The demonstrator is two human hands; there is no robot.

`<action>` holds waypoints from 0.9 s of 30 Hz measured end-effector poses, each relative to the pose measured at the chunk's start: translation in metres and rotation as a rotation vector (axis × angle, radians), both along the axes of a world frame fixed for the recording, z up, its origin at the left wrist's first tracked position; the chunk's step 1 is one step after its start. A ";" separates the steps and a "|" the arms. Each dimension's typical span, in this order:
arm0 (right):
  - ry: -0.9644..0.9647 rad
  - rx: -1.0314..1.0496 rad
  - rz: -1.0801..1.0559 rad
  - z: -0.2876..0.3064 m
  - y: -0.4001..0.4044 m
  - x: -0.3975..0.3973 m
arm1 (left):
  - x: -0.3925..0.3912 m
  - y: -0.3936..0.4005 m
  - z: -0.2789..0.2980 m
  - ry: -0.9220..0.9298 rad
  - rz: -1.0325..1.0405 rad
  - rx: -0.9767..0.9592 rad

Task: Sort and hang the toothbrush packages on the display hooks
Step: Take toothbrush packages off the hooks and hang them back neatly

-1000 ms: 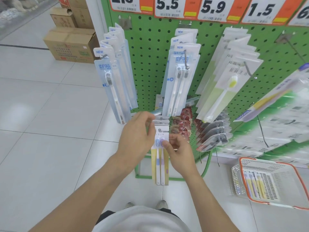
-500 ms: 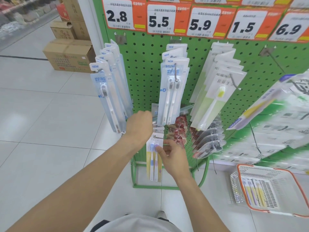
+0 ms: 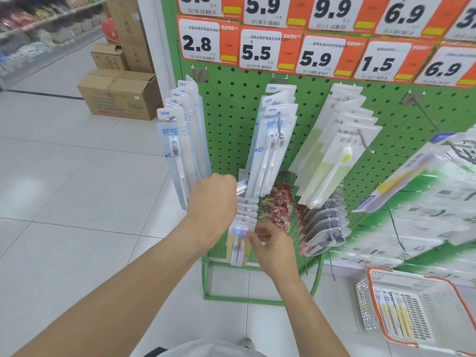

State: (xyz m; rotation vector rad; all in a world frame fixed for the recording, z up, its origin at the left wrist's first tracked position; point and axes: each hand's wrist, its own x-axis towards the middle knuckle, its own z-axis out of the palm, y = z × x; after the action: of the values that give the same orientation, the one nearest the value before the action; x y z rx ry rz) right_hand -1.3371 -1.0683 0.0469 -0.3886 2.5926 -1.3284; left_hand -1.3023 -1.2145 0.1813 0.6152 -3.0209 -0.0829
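White floor tiles [image 3: 64, 176] fill the 9 o'clock side, with brown cardboard boxes [image 3: 117, 95] stacked toward 10 o'clock beside a green pegboard rack [image 3: 231, 104]. Price tags [image 3: 270, 48] reading 2.8, 5.5, 5.9, 1.5 and 6.9 run along its top at 12 o'clock. Blue toothbrush packages [image 3: 177, 150] hang on a hook at the rack's left edge, and twin-brush packs [image 3: 270, 143] hang just right of them near centre. The left hand [image 3: 213, 202] reaches to the low row of hooks at centre, fingers curled out of sight behind the knuckles; what they hold cannot be told. Directly under it, a yellow-backed toothbrush package [image 3: 239, 240] with 2 brushes hangs on the front of a low hook [image 3: 246, 208], ahead of several like cards. The right hand [image 3: 273, 243] pinches this package's right edge between thumb and fingertips. Red packets [image 3: 278, 207] hang just beside it, then clear blister packs [image 3: 324, 228] at 3 o'clock, below green-brush packages [image 3: 337, 161]. At 4 o'clock, a white basket with an orange rim [image 3: 412, 310] sits on the floor holding more yellow-backed packages [image 3: 394, 318].
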 end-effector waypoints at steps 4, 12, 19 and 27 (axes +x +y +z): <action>0.010 -0.017 -0.018 0.006 0.001 0.003 | 0.011 -0.002 0.009 0.036 0.035 0.047; -0.038 -0.205 -0.118 0.019 0.005 0.003 | 0.059 0.002 0.018 0.262 0.151 0.275; -0.312 -0.575 -0.038 0.060 -0.015 0.014 | 0.101 0.015 0.016 0.521 0.368 0.778; -0.546 -0.652 0.205 0.078 -0.026 0.019 | 0.132 0.020 -0.009 0.435 0.431 1.239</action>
State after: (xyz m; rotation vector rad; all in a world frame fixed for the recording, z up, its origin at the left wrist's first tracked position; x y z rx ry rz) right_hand -1.3176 -1.0939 0.1250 -0.3120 1.6062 -1.8578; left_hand -1.1702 -1.1950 0.1724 1.0560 -2.0385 -1.8055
